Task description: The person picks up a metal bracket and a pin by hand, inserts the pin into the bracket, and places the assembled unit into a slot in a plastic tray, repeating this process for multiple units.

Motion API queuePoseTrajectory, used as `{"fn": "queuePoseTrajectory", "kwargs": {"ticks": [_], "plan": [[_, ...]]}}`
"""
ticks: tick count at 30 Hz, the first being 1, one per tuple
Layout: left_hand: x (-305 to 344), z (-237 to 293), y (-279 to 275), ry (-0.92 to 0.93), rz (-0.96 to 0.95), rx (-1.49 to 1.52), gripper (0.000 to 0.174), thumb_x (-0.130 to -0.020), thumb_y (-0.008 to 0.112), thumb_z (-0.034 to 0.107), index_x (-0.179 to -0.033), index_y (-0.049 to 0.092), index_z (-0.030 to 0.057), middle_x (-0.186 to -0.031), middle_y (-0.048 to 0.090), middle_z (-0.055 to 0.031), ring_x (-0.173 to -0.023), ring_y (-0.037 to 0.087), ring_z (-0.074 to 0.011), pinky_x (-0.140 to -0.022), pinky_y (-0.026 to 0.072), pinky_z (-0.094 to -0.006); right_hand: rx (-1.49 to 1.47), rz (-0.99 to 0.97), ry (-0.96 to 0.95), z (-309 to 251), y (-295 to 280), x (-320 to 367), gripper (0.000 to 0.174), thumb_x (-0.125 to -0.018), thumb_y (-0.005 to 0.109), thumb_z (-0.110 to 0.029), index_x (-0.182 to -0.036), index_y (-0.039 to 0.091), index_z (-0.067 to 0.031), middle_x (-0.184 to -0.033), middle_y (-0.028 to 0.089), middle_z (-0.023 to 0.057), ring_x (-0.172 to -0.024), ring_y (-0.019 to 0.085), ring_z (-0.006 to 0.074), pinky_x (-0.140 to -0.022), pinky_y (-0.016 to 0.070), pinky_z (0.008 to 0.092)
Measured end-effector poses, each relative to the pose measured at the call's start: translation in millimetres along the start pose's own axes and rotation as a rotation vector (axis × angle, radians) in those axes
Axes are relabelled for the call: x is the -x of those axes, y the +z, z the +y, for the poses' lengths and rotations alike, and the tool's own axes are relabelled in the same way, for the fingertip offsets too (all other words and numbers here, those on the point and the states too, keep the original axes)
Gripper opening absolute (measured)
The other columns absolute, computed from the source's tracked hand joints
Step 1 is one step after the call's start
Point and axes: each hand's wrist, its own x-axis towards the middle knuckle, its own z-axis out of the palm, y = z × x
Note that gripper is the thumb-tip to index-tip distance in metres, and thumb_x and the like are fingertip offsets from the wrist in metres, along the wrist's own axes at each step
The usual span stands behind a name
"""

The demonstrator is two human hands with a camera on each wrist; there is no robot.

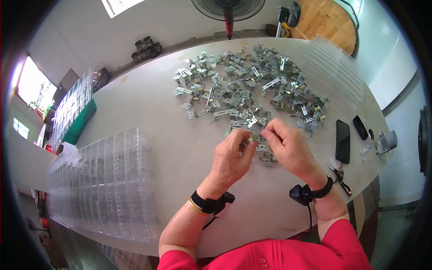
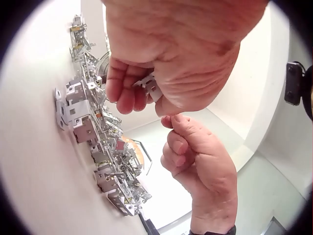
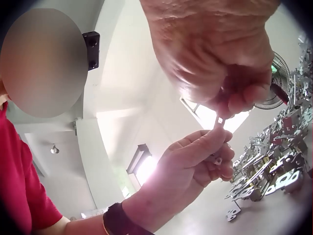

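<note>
My left hand (image 1: pixel 231 155) grips a small metal bracket (image 2: pixel 150 87) with punched holes, its fingers curled round it. From the other side my right hand (image 1: pixel 288 146) pinches the end of a narrow metal strip (image 3: pixel 220 121) that sticks up from the left hand's grasp. Both sets of fingertips meet close together at the near edge of a heap of similar metal brackets (image 1: pixel 236 96). In the right wrist view, part of the held piece shows below the left thumb; the fingers hide the rest.
Clear plastic trays (image 1: pixel 103 184) lie stacked at the left, with a green bin (image 1: pixel 81 121) behind them. Another clear tray (image 1: pixel 335 67) lies at the back right. A phone (image 1: pixel 343 141), a dark case (image 1: pixel 360 128) and a glass (image 1: pixel 386 142) are on the right side of the table.
</note>
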Motion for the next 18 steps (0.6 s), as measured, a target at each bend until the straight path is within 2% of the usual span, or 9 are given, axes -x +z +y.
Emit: {"fn": "queuePoseTrajectory", "kwargs": {"ticks": [4, 6, 8, 9, 10, 11, 12, 15, 18], "plan": [[0.5, -8.9, 0.6, -0.016, -0.001, 0.054, 0.015, -0.092, 0.071, 0.004, -0.103, 0.062, 0.0015, -0.088, 0.067, -0.0062, -0.078, 0.063, -0.0118, -0.068, 0.0514, -0.0280, -0.050, -0.147, -0.088, 9.2, 2.1, 1.6, 0.012, -0.098, 0.064, -0.013, -0.095, 0.060, -0.0024, -0.067, 0.059, 0.0150, -0.057, 0.058, 0.0258, -0.055, 0.0438, 0.0361], [-1.4, -14.5, 1.2, -0.045, 0.041, 0.080, 0.015, -0.094, 0.070, 0.008, -0.104, 0.061, 0.0006, -0.087, 0.066, -0.0057, -0.078, 0.062, -0.0103, -0.067, 0.0507, -0.0277, -0.039, -0.134, 0.056, 6.1, -4.0, 0.2, 0.011, -0.099, 0.064, -0.014, -0.096, 0.061, -0.0031, -0.064, 0.059, 0.0078, -0.056, 0.055, 0.0142, -0.054, 0.0421, 0.0323], [-2.8, -11.1, -2.6, -0.133, 0.035, 0.178, 0.019, -0.098, 0.067, 0.015, -0.107, 0.060, 0.0000, -0.086, 0.064, -0.0045, -0.078, 0.061, -0.0088, -0.067, 0.0501, -0.0266, -0.144, -0.132, 0.171, 7.5, -8.9, -2.2, 0.011, -0.101, 0.062, -0.016, -0.099, 0.064, -0.0056, -0.073, 0.063, 0.0001, -0.065, 0.053, 0.0053, -0.056, 0.0407, 0.0274], [-3.4, -7.8, -6.7, -0.222, -0.019, 0.296, 0.021, -0.099, 0.065, 0.018, -0.108, 0.059, -0.0002, -0.086, 0.063, -0.0036, -0.078, 0.060, -0.0083, -0.068, 0.0501, -0.0261, -0.170, -0.161, 0.152, 11.2, -9.2, -4.0, 0.011, -0.101, 0.062, -0.016, -0.099, 0.064, -0.0056, -0.073, 0.063, 0.0001, -0.065, 0.053, 0.0053, -0.056, 0.0407, 0.0274], [-4.3, -6.2, -9.2, -0.307, -0.076, 0.423, 0.023, -0.101, 0.064, 0.020, -0.110, 0.058, -0.0003, -0.086, 0.063, -0.0028, -0.078, 0.060, -0.0077, -0.068, 0.0500, -0.0255, -0.220, -0.092, 0.109, 15.5, -10.3, -5.7, 0.012, -0.103, 0.061, -0.019, -0.100, 0.064, -0.0072, -0.080, 0.065, -0.0015, -0.069, 0.055, 0.0048, -0.059, 0.0422, 0.0254], [-4.6, -9.8, -9.9, -0.309, -0.133, 0.554, 0.026, -0.102, 0.063, 0.023, -0.111, 0.057, -0.0005, -0.089, 0.062, -0.0017, -0.079, 0.060, -0.0069, -0.070, 0.0507, -0.0248, -0.265, -0.017, 0.071, 17.4, -9.9, -6.9, 0.013, -0.104, 0.060, -0.021, -0.102, 0.065, -0.0089, -0.088, 0.068, -0.0031, -0.074, 0.058, 0.0043, -0.062, 0.0438, 0.0234], [-5.1, -10.3, -9.8, -0.328, -0.172, 0.637, 0.029, -0.102, 0.064, 0.025, -0.112, 0.058, -0.0009, -0.092, 0.063, -0.0015, -0.081, 0.060, -0.0072, -0.072, 0.0516, -0.0252, -0.278, -0.028, 0.061, 16.9, -8.0, -7.6, 0.013, -0.104, 0.060, -0.021, -0.102, 0.065, -0.0089, -0.088, 0.068, -0.0031, -0.074, 0.058, 0.0043, -0.062, 0.0438, 0.0234], [-5.5, -9.7, -7.6, -0.317, -0.228, 0.699, 0.031, -0.102, 0.063, 0.028, -0.112, 0.058, -0.0007, -0.094, 0.064, -0.0020, -0.082, 0.062, -0.0084, -0.073, 0.0524, -0.0264, -0.543, -0.071, 0.121, 15.1, -5.9, -8.2, 0.019, -0.104, 0.060, -0.029, -0.103, 0.066, -0.0106, -0.099, 0.068, -0.0025, -0.089, 0.064, 0.0069, -0.075, 0.0493, 0.0233], [-5.1, -9.1, -6.0, -0.295, -0.295, 0.704, 0.033, -0.103, 0.062, 0.031, -0.113, 0.059, -0.0003, -0.096, 0.066, -0.0032, -0.084, 0.063, -0.0098, -0.074, 0.0529, -0.0276, -0.610, -0.140, 0.108, 18.3, -4.3, -8.8, 0.017, -0.104, 0.060, -0.027, -0.104, 0.066, -0.0103, -0.099, 0.068, -0.0025, -0.090, 0.063, 0.0063, -0.076, 0.0492, 0.0238]]}}
